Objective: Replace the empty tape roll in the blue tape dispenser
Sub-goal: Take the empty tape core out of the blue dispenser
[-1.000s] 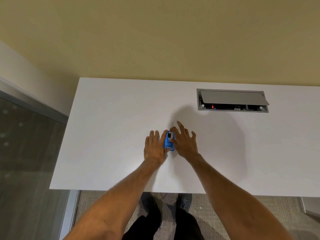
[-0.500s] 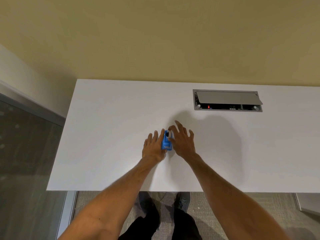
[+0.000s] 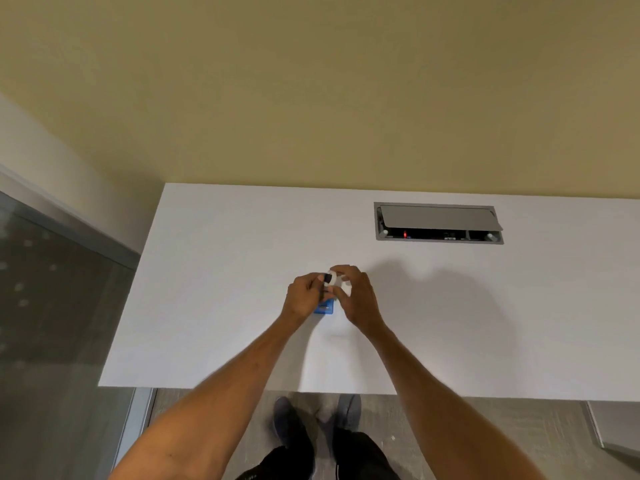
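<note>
The blue tape dispenser (image 3: 325,307) lies on the white table (image 3: 214,306), mostly hidden below my two hands. My left hand (image 3: 304,295) and my right hand (image 3: 356,295) meet just above it, fingers curled. Between their fingertips is a small white tape roll (image 3: 333,277) with a dark core piece on its left side. My left fingers pinch the dark part and my right fingers grip the white roll. The roll is raised above the dispenser.
A grey cable box (image 3: 438,223) with its lid ajar is set into the table at the back right. A glass partition (image 3: 52,323) stands at the left. The table's near edge runs just in front of my feet.
Both hands were flat beside the dispenser on the table. They have now closed and lifted the white roll with its dark core out and above the dispenser.
</note>
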Action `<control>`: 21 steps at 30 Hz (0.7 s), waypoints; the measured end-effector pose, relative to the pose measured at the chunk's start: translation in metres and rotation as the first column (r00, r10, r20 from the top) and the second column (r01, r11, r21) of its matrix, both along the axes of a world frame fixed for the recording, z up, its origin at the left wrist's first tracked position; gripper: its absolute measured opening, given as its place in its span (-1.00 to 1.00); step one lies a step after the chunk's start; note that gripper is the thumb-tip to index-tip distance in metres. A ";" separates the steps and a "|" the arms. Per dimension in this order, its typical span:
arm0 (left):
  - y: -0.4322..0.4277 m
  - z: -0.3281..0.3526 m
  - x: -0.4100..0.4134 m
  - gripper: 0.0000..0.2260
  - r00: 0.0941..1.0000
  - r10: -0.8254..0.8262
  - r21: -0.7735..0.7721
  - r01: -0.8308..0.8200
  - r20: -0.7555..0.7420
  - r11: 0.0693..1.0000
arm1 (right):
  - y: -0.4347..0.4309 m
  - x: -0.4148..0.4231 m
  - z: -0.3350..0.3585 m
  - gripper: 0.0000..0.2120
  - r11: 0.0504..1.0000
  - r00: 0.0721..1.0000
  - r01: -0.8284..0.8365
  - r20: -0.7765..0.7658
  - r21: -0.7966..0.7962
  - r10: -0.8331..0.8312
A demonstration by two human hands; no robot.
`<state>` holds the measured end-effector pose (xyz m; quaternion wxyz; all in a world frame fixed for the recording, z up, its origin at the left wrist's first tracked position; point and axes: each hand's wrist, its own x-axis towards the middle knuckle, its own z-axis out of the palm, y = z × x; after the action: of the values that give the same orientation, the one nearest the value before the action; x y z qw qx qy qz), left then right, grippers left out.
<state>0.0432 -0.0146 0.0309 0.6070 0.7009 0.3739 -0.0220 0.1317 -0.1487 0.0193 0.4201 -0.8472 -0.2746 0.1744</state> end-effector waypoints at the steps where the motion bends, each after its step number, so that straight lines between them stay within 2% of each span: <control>1: -0.001 0.001 0.003 -0.71 0.999 0.038 -0.075 -0.038 -0.001 0.996 | -0.001 0.002 0.002 -0.65 1.000 0.999 0.008 -0.041 0.029 -0.006; 4: -0.003 0.007 0.007 -0.74 0.988 0.156 -0.270 -0.147 0.015 0.952 | -0.006 0.008 0.006 -0.64 0.995 0.989 0.014 -0.149 0.100 0.001; 7: -0.005 0.012 0.006 -0.75 0.976 0.217 -0.383 -0.189 0.032 0.904 | -0.010 0.016 0.010 -0.64 0.994 0.977 -0.002 -0.213 0.109 0.025; 11: -0.006 0.006 0.000 -0.55 0.963 0.266 -0.499 -0.251 -0.042 0.829 | -0.016 0.016 0.016 -0.67 0.995 0.967 -0.019 -0.252 0.101 0.044; 13: -0.003 0.008 0.002 -0.62 0.955 0.284 -0.560 -0.284 -0.089 0.779 | -0.015 0.017 0.017 -0.67 0.993 0.961 -0.017 -0.271 0.119 0.049; 17: 0.008 0.013 0.005 -0.84 0.922 0.338 -0.706 -0.368 -0.190 0.605 | -0.009 0.015 0.015 -0.69 0.990 0.953 -0.007 -0.299 0.140 0.049; 21: 0.012 0.017 0.007 -0.88 0.912 0.336 -0.695 -0.400 -0.236 0.598 | -0.009 0.009 0.012 -0.71 0.980 0.943 -0.017 -0.322 0.197 0.081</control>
<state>0.0507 -0.0021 0.0484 0.8107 0.3061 0.4940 -0.0715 0.1411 -0.1578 0.0309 0.5349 -0.7549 -0.2372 0.2962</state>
